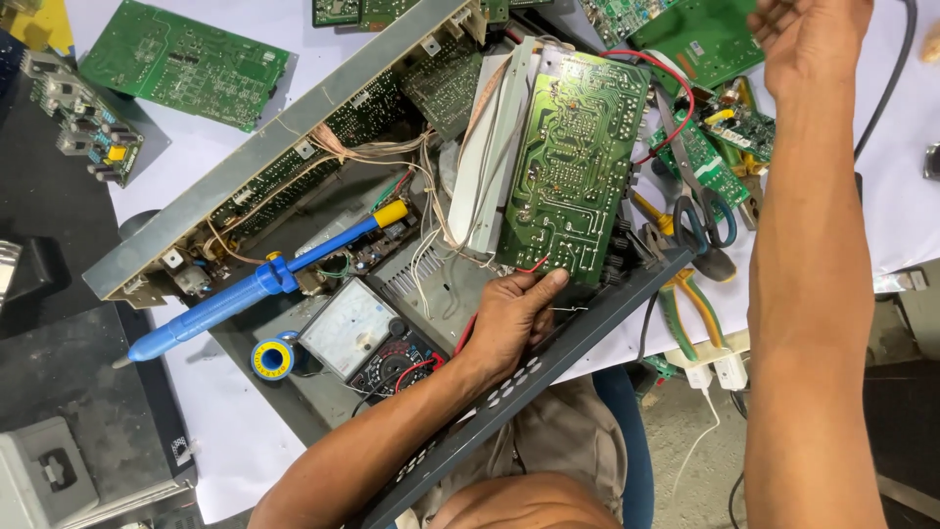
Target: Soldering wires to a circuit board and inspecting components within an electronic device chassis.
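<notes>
Head view: open metal chassis (294, 127) on a white-covered bench.
Left hand (509, 318): fingers curled, thumb pressed on the near edge of the green circuit board (573, 162), gripping it.
Circuit board: tilted, solder side up, over the chassis's right end.
Right hand (808, 29): at the bench's far right edge; finger state cannot be told.
Near left hand: analogue multimeter (367, 338), blue desoldering pump (255, 284).
Right of board: scissors (700, 196).

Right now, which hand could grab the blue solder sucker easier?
The left hand, probably. It grips the bottom edge of the green circuit board, close to the blue solder sucker lying across the open chassis. The right hand is stretched far off to the top edge, well away from it.
</notes>
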